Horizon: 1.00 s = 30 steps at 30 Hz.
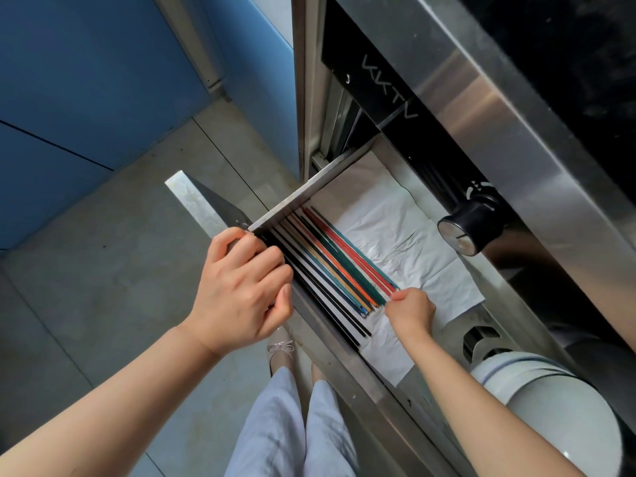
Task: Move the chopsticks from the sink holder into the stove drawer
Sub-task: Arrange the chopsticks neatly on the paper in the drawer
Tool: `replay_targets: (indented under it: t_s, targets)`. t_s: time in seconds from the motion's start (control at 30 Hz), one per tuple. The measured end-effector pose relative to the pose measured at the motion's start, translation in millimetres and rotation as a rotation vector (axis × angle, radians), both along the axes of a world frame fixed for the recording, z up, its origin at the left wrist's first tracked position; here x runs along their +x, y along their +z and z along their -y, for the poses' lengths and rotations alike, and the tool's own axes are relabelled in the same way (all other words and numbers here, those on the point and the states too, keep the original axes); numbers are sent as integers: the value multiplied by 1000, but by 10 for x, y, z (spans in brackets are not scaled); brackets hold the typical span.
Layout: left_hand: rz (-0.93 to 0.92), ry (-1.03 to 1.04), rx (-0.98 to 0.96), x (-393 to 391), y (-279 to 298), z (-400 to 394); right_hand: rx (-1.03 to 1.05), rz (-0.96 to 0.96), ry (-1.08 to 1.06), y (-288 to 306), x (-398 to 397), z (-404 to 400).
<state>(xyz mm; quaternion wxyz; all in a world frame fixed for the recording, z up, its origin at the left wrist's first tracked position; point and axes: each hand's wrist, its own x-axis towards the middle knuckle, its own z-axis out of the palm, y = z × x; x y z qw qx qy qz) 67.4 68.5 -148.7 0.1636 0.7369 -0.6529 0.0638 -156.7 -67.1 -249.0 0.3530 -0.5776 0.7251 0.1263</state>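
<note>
The stove drawer (292,197) is pulled out, lined with white paper (402,232). Several chopsticks (330,263) in black, teal, orange and red lie side by side along its front wall. My left hand (241,287) grips the drawer's front panel from outside. My right hand (409,309) is inside the drawer, fingers pinched at the near ends of the red and teal chopsticks. The sink holder is not in view.
A black stove knob (471,228) juts out just right of the drawer. A white pot lid or bowl (550,407) sits at the lower right. Grey floor tiles (113,270) and blue cabinet fronts (86,80) lie to the left. My legs and a shoe (280,346) are below the drawer.
</note>
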Motion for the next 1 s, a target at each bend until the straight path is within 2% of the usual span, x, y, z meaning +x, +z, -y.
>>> replay_targets:
  t_s: [0.33, 0.57, 1.0]
  targets:
    - [0, 3, 7, -6, 9, -4, 6, 14, -92, 81, 36, -19]
    - [-1, 5, -1, -2, 0, -4, 70, 75, -265, -14, 27, 42]
    - [1, 11, 6, -4, -11, -15, 99, 63, -203, -26, 62, 111]
